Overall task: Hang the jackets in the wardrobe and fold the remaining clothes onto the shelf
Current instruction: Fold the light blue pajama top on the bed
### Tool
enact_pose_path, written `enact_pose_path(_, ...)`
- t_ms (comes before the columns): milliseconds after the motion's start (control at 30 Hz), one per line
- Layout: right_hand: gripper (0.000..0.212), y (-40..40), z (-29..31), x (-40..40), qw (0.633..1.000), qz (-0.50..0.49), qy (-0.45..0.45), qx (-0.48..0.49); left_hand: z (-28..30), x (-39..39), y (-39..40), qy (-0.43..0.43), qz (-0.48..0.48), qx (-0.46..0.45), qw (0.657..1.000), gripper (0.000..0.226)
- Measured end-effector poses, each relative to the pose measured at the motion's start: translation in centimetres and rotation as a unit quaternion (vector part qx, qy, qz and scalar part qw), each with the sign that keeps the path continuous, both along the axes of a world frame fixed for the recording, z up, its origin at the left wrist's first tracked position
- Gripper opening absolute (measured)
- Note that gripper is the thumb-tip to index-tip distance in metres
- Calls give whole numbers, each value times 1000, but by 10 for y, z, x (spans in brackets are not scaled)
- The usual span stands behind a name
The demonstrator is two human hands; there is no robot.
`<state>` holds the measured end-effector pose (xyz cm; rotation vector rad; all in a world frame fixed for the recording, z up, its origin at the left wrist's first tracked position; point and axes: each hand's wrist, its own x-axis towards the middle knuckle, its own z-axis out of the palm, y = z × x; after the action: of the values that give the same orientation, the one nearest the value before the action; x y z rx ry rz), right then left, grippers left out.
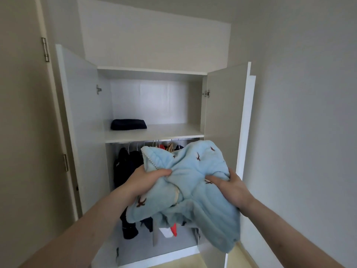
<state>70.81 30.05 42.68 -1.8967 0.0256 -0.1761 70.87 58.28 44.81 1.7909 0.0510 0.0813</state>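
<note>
both my hands clutch one light blue fleece garment (193,182), bunched, with small brown motifs and a scalloped white trim. my left hand (148,180) has fingers closed into the fabric at the bundle's 9 o'clock; my right hand (229,185) is clamped on it at 3 o'clock. the garment hangs in front of the open wardrobe (81,117), covering part of the lower compartment. at 12 o'clock from the bundle is the shelf (164,132), with a folded dark garment (128,124) lying on its left part. below the shelf, dark jackets (125,165) hang on hangers at 9 o'clock from the bundle; an orange-red piece (174,230) shows under the fleece.
</note>
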Motion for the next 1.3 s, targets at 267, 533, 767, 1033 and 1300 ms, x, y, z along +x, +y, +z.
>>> enact_pose_path(267,72,22,26,131,999,-24,-23,1,28,134,21,-30,-15,12,999,49)
enact_pose_path(533,77,33,43,279,998,6,-53,-21,33,266,32,-47,11,11,999,59)
enact_pose_path(767,75,48,65,418,995,46,-77,-34,38,381,46,-41,65,-15,997,79)
enact_pose_path(1033,90,80,78,545,996,56,-61,-39,48,492,74,-26,85,-44,995,71)
enact_pose_path(1300,91,119,81,667,998,41,-19,-45,52,622,110,8,72,-36,997,66)
